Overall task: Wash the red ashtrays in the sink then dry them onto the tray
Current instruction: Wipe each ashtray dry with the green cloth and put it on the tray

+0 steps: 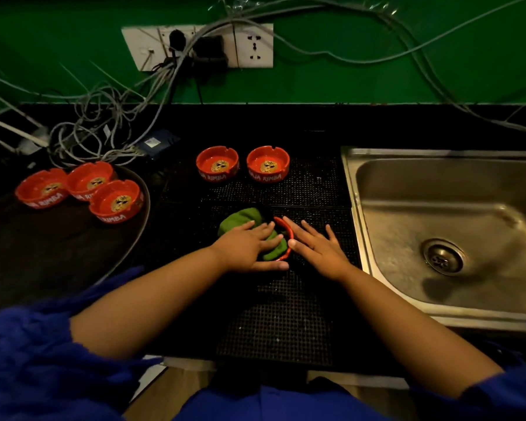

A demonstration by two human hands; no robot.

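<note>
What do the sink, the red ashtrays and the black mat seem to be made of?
Sink: stainless steel, brushed finish; grey metallic sheen with soft reflections. Red ashtrays: probably glazed ceramic or melamine; glossy surface, thick notched rims. Black mat: likely rubber or plastic, matte; fine grid texture.

From the green cloth (pixel 240 221), two red ashtrays (pixel 217 164) stand at 12 o'clock and tangled cables (pixel 97 132) at 11. The tray (pixel 58 244) at 9 o'clock has bare room on its near part. The sink (pixel 407 189) at 3 and the mat (pixel 286 314) at 6 are free.
</note>
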